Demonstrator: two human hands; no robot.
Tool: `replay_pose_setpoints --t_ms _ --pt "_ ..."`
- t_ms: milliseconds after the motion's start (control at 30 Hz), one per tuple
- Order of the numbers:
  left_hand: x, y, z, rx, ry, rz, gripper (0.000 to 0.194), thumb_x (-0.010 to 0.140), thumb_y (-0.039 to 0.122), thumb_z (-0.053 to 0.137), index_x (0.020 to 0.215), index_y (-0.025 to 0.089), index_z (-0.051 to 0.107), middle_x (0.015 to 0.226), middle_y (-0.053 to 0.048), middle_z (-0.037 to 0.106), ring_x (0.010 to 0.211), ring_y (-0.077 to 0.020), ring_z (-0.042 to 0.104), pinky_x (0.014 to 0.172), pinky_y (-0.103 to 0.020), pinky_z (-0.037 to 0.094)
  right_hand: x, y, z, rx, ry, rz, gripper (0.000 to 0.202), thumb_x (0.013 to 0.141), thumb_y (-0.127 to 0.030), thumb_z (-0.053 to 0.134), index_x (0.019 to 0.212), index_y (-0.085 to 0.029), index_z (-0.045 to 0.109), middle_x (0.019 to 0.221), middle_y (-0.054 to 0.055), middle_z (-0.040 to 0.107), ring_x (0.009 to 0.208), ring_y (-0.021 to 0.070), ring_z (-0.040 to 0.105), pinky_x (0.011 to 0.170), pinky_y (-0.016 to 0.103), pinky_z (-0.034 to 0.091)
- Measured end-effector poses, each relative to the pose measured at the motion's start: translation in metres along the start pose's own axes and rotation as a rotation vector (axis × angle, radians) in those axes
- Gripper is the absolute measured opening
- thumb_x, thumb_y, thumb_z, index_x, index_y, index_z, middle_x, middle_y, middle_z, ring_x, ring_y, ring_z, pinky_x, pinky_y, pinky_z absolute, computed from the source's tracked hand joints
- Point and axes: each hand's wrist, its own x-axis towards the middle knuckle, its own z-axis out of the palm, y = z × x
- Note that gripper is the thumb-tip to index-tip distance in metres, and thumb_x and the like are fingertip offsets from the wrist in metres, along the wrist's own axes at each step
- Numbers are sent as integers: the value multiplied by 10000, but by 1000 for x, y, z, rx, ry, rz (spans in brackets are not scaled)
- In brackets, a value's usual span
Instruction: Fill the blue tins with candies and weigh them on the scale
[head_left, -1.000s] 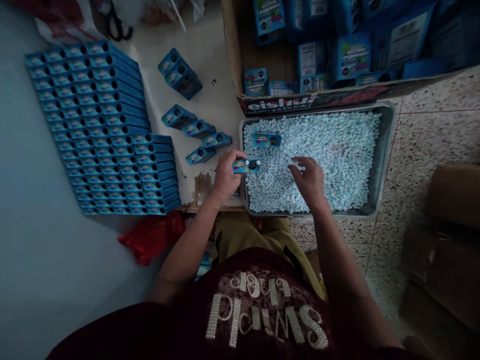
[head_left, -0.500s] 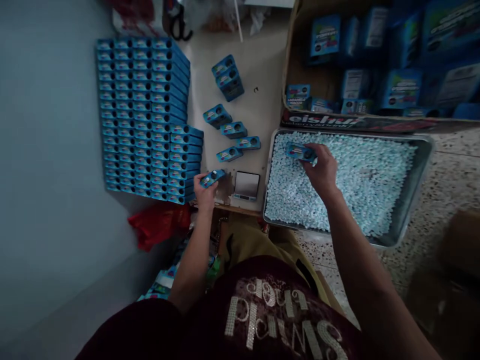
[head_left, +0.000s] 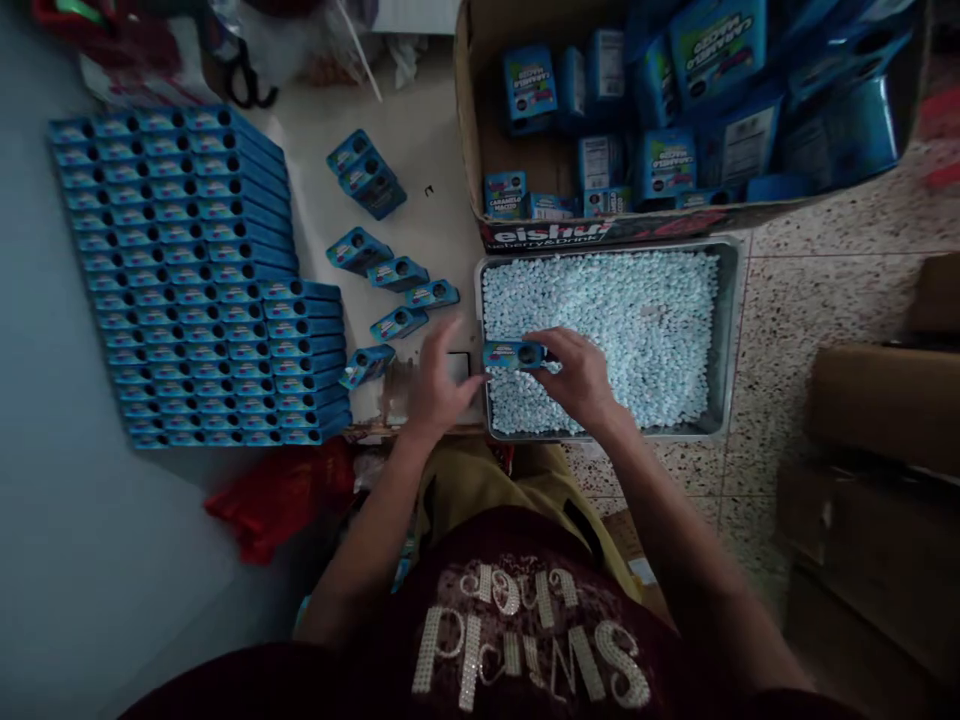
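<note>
Right hand is pinching blue box, tray below it; left hand is hovering opposite, released, fingers apart.

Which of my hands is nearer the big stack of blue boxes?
Left. Your left hand is open right of the stack, with a loose box between; your right hand is farther right, over the metal tray, holding a small blue box.

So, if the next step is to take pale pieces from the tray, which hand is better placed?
Probably the left hand: it looks open and empty, beside the left edge of the tray. The right hand is above the pale pieces, but it is occupied, gripping a small blue box.
</note>
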Motion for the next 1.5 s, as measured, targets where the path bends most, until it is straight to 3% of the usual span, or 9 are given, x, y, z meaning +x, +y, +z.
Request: replay_pose_setpoints --t_ms 133,300,500,633,767,1033,1133,1333,1500 --pt "36 12 39 -58 -189 77 437 829 51 770 1208 265 791 1285 -67 813 1270 -276 767 1159 -436 597 -2 40 -7 98 -59 74 362 955 -343 734 1316 -326 751 1333 79 780 1160 297 730 946 462 641" --pt "32 -1 27 -138 -84 -67 391 794 72 778 1146 242 788 1279 -75 832 1278 -274 780 1137 -442 622 13 85 18 -87 93 106 423 998 -450 665 1387 -288 698 1558 142 643 1435 407 567 1130 623 525" --pt "32 -6 20 -81 -69 -139 364 829 239 879 1179 222 781 1225 -77 835 1134 -246 794 1031 -384 639 20 84 58 -233 -42 243 241 1005 -362 657 1174 -207 732 1210 189 717 1067 360 667 904 468 540" --pt "38 5 26 106 -63 -52 374 806 221 919 1165 229 814 1162 -65 821 1091 -254 771 986 -363 609 11 78 36 -2 17 298 149 856 -216 687 1000 -221 725 973 78 742 867 266 666 821 384 529" --pt "44 20 32 245 -150 80 408 801 119 900 1176 259 825 1149 -72 813 1125 -284 752 1005 -393 582 7 48 2 123 59 165 158 826 -190 677 958 -253 736 937 38 743 881 249 682 836 376 547" --pt "51 27 46 233 -228 151 426 806 104 899 1193 259 809 1163 -77 808 1139 -304 739 1015 -435 576 14 -1 -16 -87 -112 -22 507 869 -40 613 1310 -242 762 1166 106 745 1046 282 722 862 367 564" --pt "51 30 48 233 -219 135 455 779 80 918 1180 263 805 1146 -64 803 1136 -296 735 1004 -423 577 11 10 -13 -4 -41 26 378 940 -109 616 1256 -226 787 1147 104 773 1051 280 744 914 390 578" --pt "47 26 50 147 -130 95 468 763 30 906 1156 260 795 1140 -67 775 1146 -289 731 986 -404 579 -17 71 -4 140 275 384 200 979 -318 639 1043 -230 806 1042 91 850 936 282 779 928 457 619" --pt "46 13 60 -35 -167 -2 415 746 19 899 1083 216 758 1139 -48 772 1104 -235 751 1004 -353 584 -42 93 3 -80 235 306 248 951 -359 663 1055 -227 845 1257 163 849 1237 377 775 1120 606 555"
